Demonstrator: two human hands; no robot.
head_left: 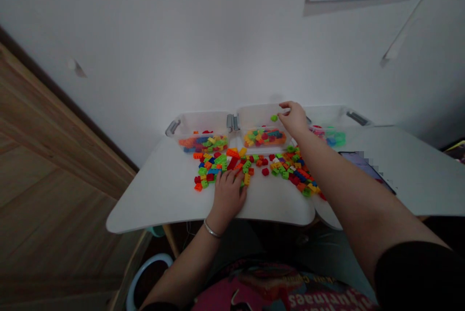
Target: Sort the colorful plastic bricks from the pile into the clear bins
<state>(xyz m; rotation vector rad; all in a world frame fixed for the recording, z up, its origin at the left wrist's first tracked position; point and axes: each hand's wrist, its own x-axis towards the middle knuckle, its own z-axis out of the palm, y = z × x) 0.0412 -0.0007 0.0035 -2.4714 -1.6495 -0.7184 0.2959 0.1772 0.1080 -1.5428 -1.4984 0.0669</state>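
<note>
My right hand [293,118] is raised over the middle clear plastic box [254,113], thumb and fingers apart. A small green toy brick [273,118] is in the air just left of those fingertips, apparently free of them. On the near edge of a loose pile of colourful building bricks [218,160] lies my left hand [228,190], its fingers stretched out and touching the bricks. Whether any brick is under its fingertips is hidden. Inside the middle box are mixed bricks [263,137], mostly orange, yellow, green and red.
The left clear box [203,119] holds bricks, and the right clear box [327,112] holds pink, green and blue pieces. Another brick pile [290,168] lies beside my right forearm. A phone or tablet [363,165] rests on the white table [156,194]. A wall stands behind.
</note>
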